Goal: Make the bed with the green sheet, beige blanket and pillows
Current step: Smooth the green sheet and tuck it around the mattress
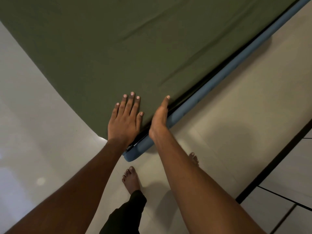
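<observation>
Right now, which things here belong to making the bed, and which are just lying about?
Job: green sheet; left hand flat on it; right hand at its edge; blue bed frame.
Just around: tiled floor; bare feet.

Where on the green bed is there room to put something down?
The green sheet lies bare beyond both hands, between its left edge and the blue bed frame. The near corner is crowded: the left hand lies flat there, and the right hand presses along the frame-side edge.
</observation>
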